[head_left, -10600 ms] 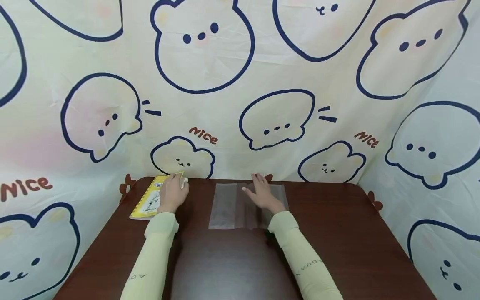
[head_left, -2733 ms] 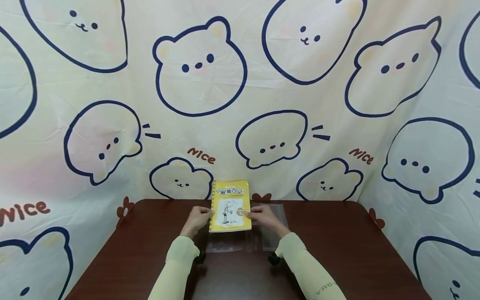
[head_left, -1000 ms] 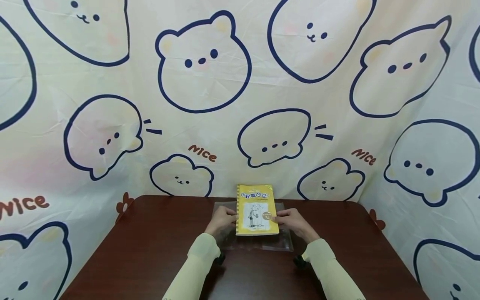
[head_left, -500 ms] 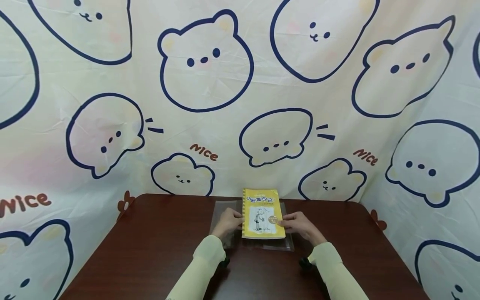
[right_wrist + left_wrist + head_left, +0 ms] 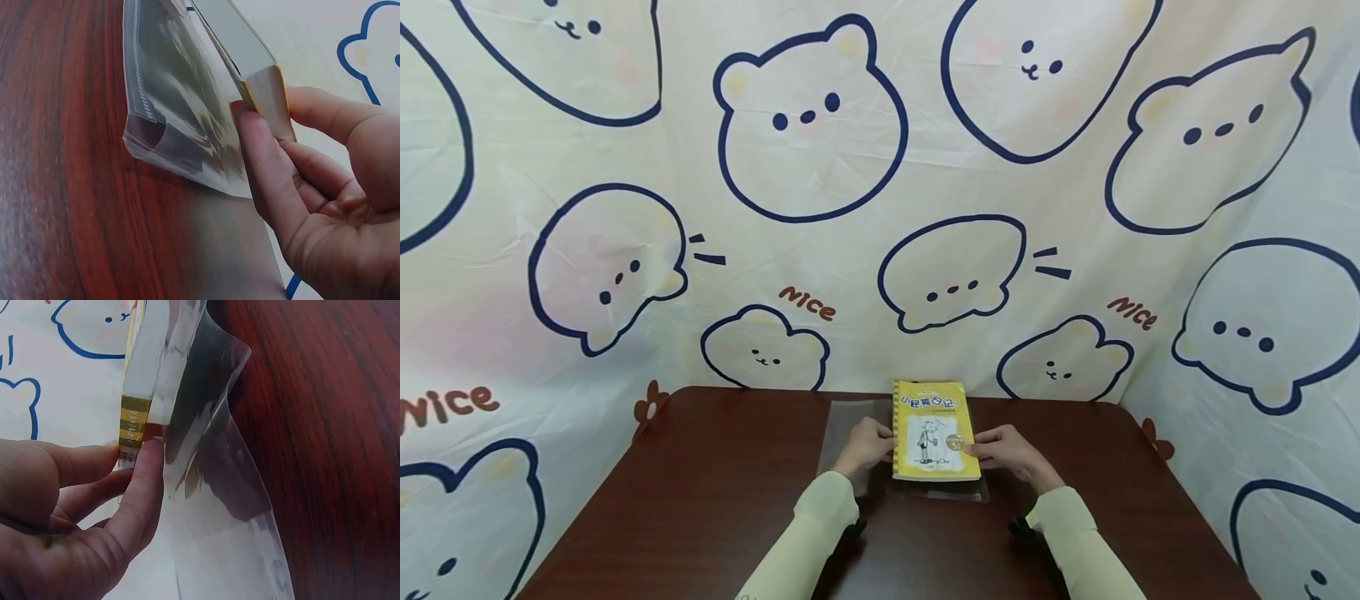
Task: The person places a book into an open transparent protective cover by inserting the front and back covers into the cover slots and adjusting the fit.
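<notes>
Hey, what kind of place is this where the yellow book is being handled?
Probably a small home-style desk corner set up for recording: a dark wooden table, a cartoon bear cloth hung behind and beside it, and only a yellow book and clear plastic sleeve on top.

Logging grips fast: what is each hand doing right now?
Left hand: pinches the yellow book by its spine edge.
Right hand: pinches the book's opposite edge, above the clear plastic cover.
</notes>
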Tool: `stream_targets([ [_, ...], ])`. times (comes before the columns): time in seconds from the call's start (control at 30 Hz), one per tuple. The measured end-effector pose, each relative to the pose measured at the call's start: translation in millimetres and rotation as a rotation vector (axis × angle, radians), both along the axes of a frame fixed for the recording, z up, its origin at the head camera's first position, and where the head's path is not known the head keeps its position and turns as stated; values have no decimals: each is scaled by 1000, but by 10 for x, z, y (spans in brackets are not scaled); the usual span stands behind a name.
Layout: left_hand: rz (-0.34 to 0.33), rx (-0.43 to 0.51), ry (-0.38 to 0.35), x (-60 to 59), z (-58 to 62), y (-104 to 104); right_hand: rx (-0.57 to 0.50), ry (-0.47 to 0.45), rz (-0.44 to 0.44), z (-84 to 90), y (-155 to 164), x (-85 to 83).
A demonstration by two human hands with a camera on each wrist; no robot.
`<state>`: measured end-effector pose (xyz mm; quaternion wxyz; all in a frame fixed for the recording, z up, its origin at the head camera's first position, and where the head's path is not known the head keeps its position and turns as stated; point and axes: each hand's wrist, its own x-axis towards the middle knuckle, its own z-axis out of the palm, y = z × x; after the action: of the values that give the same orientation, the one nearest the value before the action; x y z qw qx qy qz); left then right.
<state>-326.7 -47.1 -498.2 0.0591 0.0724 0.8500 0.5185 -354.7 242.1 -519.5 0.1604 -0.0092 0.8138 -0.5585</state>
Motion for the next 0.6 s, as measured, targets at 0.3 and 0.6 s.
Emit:
stream_targets([
  [0.3,27,-52,5,18,-67,132,11,-5,25,-6,113,45],
  [0.6,41,-106,15,27,-56,195,40,-10,25,-9,164,38],
])
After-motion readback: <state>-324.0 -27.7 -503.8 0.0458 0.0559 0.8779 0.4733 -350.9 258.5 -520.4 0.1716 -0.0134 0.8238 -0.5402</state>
